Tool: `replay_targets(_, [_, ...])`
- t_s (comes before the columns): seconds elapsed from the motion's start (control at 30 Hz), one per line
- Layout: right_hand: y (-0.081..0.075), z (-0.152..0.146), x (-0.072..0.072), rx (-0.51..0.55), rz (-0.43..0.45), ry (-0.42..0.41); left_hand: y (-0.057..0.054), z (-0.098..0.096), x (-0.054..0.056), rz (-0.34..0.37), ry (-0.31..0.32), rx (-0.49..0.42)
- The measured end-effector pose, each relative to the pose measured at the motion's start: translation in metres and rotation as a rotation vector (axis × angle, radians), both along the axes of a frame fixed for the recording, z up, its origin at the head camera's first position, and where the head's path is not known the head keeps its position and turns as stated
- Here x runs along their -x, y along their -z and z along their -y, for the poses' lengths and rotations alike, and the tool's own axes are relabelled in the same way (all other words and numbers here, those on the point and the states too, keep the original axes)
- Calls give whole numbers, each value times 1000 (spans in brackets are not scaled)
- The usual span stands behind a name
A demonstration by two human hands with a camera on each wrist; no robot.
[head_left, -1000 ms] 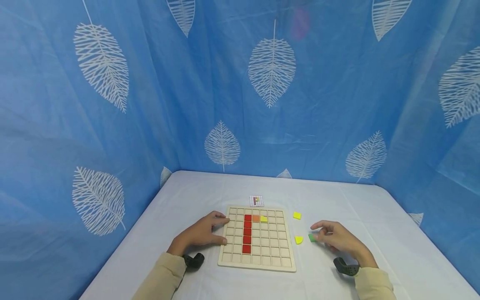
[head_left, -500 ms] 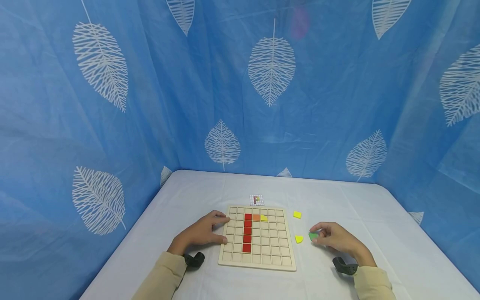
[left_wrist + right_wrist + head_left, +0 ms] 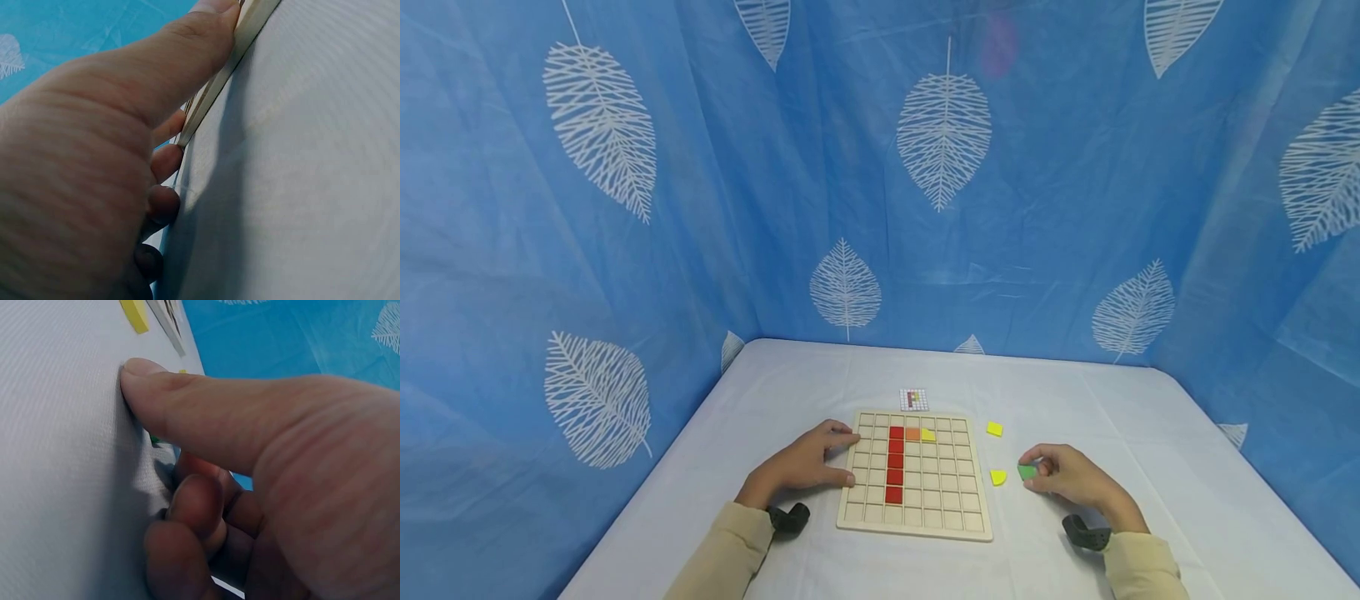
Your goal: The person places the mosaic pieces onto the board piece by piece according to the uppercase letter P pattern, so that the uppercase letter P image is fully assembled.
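Note:
A pale wooden grid board (image 3: pixel 917 532) lies on the table. A column of several red square tiles (image 3: pixel 895 461) fills some cells, with an orange tile (image 3: pixel 913 434) and a yellow rounded tile (image 3: pixel 928 435) beside the top one. My left hand (image 3: pixel 801 462) rests thumb and index fingertip on the board's left edge, also visible in the left wrist view along the board edge (image 3: pixel 250 28). Right of the board, my right hand (image 3: pixel 1071 477) pinches a green tile (image 3: pixel 1026 472) between thumb and index finger. In the right wrist view the thumb mostly hides it.
A small printed pattern card (image 3: pixel 913 400) lies just behind the board. Between board and right hand are a yellow quarter-round tile (image 3: pixel 997 477) and, farther back, a yellow square tile (image 3: pixel 994 429). A blue leaf-print curtain (image 3: pixel 940 275) surrounds the white-covered table (image 3: pixel 820 383).
My right thumb and index finger have closed on the green tile and turned it slightly, still close to its spot. The left hand and board have stayed put.

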State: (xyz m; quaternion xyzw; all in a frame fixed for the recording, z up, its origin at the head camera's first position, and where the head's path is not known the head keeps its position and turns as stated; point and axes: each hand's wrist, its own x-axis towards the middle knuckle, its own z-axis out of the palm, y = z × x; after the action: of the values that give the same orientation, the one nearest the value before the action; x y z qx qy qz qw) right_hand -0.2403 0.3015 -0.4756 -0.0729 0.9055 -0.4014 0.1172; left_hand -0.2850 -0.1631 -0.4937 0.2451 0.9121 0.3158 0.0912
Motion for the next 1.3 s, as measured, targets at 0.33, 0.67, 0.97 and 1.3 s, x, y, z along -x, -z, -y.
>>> replay_targets(0.33, [-1, 4, 0, -24, -18, 35, 0, 1, 2, -1, 0, 2])
replay_targets(0.67, [0, 8, -2, -58, -26, 74, 3, 1, 0, 6, 0, 5])
replay_targets(0.97, [3, 7, 0, -106, -50, 68, 1, 1, 0, 6, 3, 6])
replay_targets(1.3, [2, 8, -1, -119, -100, 63, 0, 1, 0, 3, 9, 8])
